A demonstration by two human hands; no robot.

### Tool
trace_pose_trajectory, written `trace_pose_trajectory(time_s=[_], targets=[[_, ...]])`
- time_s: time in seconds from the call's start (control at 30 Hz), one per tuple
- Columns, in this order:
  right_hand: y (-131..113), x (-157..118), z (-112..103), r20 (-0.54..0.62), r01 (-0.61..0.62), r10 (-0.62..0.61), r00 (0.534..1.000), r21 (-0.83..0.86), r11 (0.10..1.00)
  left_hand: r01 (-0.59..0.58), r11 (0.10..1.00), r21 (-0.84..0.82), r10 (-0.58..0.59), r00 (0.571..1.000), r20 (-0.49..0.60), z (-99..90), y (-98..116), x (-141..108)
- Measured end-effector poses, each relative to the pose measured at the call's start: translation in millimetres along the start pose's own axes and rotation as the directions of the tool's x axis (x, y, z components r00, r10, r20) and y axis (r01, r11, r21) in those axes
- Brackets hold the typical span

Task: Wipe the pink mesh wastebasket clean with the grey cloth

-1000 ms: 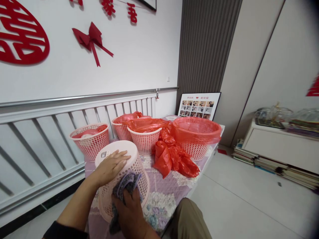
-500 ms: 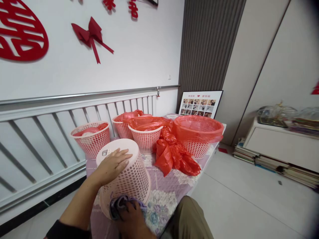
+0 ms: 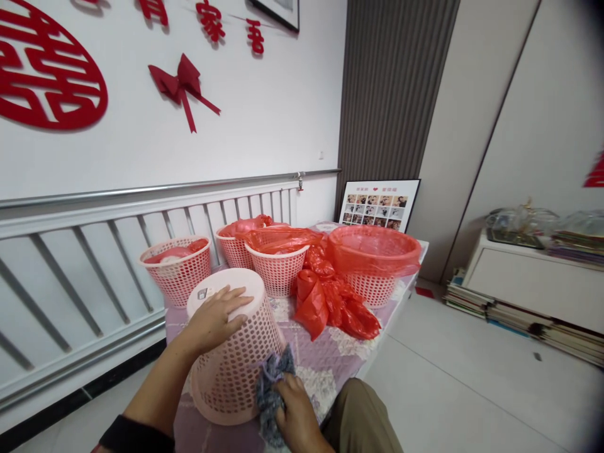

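Note:
A pale pink perforated plastic basket (image 3: 231, 371) stands upside down on the table in front of me. My left hand (image 3: 214, 319) lies on its upturned bottom with the fingers stretched out, partly over a small label (image 3: 202, 294). Bunched in my right hand (image 3: 295, 406) is a grey-blue cloth (image 3: 274, 393), pressed against the basket's lower right side near its rim. The fingers close around the cloth, and part of it hangs below the hand.
Behind stand more pink baskets: one at left (image 3: 177, 277), one in the middle (image 3: 278, 272) and a red-bag-lined one at right (image 3: 372, 286). Crumpled red plastic bags (image 3: 330, 308) lie between them. A radiator (image 3: 108, 270) runs along the wall. My knee (image 3: 363, 415) is by the table edge.
My right hand has moved the cloth rightward along the basket's lower side. My left hand stays on the basket's bottom. The view has tilted up slightly.

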State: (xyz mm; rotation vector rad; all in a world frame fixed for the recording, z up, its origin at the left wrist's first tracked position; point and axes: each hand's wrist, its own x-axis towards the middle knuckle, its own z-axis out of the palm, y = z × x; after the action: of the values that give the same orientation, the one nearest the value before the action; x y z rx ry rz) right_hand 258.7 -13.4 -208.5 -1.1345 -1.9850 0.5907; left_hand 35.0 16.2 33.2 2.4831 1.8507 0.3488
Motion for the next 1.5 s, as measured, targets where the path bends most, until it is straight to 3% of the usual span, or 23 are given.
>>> trace_pose_trajectory(time_s=[0.1,0.17,0.27,0.37,0.43,0.5,0.6,0.73,0.87,1.13,1.27,1.33,1.4,1.5], targets=[[0.4,20.4,-13.4,-0.228,-0.014,0.060,0.972,0.199,0.980,-0.020,1.000,-0.011,0.020,1.000,-0.014,0.5,-1.4,0.4],[-5.1,39.8,-24.3,-0.312,-0.013,0.101,0.945,0.273,0.962,-0.042,0.999,-0.017,0.042,0.999,-0.013,1.7,-3.3,0.6],[-30.1,72.4,-42.2,-0.349,0.008,0.097,0.932,0.288,0.957,-0.072,0.997,-0.017,0.071,0.997,-0.017,4.6,-5.8,0.5],[-70.7,99.3,-55.6,-0.364,0.098,0.023,0.931,0.310,0.946,-0.075,0.997,-0.010,0.075,0.996,-0.044,7.1,-6.6,0.1],[-93.6,108.8,-56.0,-0.352,0.173,-0.063,0.934,0.292,0.940,-0.077,0.997,-0.011,0.076,0.996,-0.054,7.9,-6.4,-0.3],[-101.5,109.3,-46.8,-0.325,0.215,-0.127,0.937,0.250,0.944,-0.076,0.997,-0.015,0.075,0.996,-0.054,7.9,-6.1,-0.7],[-75.5,94.6,-18.3,-0.318,0.168,-0.089,0.944,0.231,0.958,-0.073,0.997,-0.014,0.072,0.996,-0.060,7.9,-6.6,-0.9],[-2.4,63.4,18.7,-0.324,-0.052,0.161,0.932,0.320,0.946,-0.085,0.996,-0.004,0.085,0.994,-0.067,9.0,-8.3,0.3],[39.9,44.4,32.9,-0.293,-0.165,0.285,0.913,0.373,0.913,-0.096,0.995,-0.008,0.095,0.994,-0.057,7.1,-8.8,1.1],[28.6,14.1,62.9,-0.369,-0.135,0.212,0.905,0.224,0.965,-0.130,0.983,-0.127,0.130,0.991,-0.008,-4.9,-26.2,-8.5],[27.8,-3.8,74.7,-0.362,-0.087,0.128,0.923,0.129,0.988,-0.067,0.976,-0.207,0.076,0.996,0.037,-15.6,-30.6,-4.0],[30.4,-7.8,76.5,-0.332,-0.077,0.097,0.938,0.072,0.994,-0.023,0.974,-0.227,0.028,0.999,0.021,-21.9,-26.5,5.2],[34.0,-9.9,76.9,-0.296,-0.066,0.065,0.953,0.007,0.998,0.045,0.983,-0.178,-0.057,0.996,-0.063,-26.3,-21.2,18.5],[37.8,-12.2,76.5,-0.285,-0.042,0.027,0.958,-0.046,0.998,0.309,0.951,-0.013,-0.304,0.928,-0.213,-26.1,-20.6,41.3]])
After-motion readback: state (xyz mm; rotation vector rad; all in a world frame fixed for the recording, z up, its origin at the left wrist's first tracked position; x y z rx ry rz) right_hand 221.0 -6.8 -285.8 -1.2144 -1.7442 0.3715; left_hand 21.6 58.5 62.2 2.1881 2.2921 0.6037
